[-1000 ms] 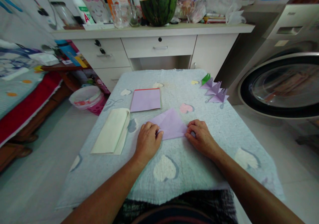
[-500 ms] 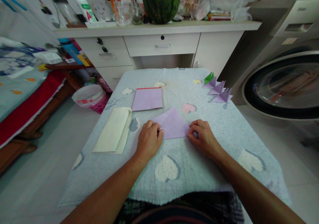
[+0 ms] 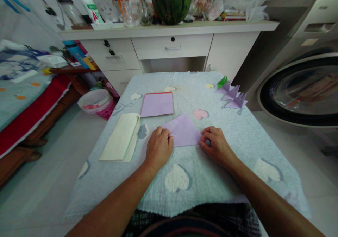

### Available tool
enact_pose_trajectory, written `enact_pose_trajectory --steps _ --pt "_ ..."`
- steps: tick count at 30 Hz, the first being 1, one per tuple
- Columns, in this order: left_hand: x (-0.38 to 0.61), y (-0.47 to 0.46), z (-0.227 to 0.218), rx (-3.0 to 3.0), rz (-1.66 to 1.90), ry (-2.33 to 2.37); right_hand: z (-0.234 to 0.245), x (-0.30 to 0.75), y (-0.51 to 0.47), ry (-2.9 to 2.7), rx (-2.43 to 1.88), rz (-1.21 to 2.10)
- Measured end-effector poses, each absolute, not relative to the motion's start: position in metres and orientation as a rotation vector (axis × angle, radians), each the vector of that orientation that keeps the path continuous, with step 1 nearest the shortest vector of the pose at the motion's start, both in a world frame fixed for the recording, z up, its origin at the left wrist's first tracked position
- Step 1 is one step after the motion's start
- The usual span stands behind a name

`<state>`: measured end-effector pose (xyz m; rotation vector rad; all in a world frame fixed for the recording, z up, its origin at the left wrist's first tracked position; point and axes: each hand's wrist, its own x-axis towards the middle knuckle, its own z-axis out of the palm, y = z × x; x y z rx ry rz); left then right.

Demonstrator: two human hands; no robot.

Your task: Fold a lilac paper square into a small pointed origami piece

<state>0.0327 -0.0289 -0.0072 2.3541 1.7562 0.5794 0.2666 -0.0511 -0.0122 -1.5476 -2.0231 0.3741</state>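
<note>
A folded sheet of purple origami paper [image 3: 185, 131] lies on the cloth-covered table, its peak pointing away from me. My left hand [image 3: 160, 143] pinches its left corner, fingers curled and thumb on the edge. At the opposite corner my right hand [image 3: 215, 142] is closed with thumb and fingertips on the paper. Beyond the left hand is a stack of square paper [image 3: 157, 104], purple on top with red and green edges. A folded cream sheet [image 3: 120, 138] rests to the left. Several folded paper pieces [image 3: 233, 95], purple and one green, stand at the far right.
The tablecloth [image 3: 176, 178] is pale blue with hearts. Behind the table stands a white cabinet [image 3: 173, 49] bearing a cut watermelon [image 3: 172, 5], bottles and bags. A washing machine [image 3: 303, 89] is at right, a pink bin [image 3: 97, 101] and a bed [image 3: 29, 103] at left.
Hardly anything differs. Both hands stay on the corners of the purple paper, and the whole view has shifted very slightly.
</note>
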Motion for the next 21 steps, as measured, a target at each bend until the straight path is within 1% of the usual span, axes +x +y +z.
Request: enact_pose_trajectory --steps 9,21 --pt "0.0297 -0.0316 -0.0083 2.362 0.634 1.746 -0.0135 0.2683 -0.0507 -2.020 -1.540 0.391" --pt "0.0299 -0.0288 -0.0076 2.352 0.594 1.770 -0.0141 0.2686 -0.0511 -2.032 -1.526 0.371"
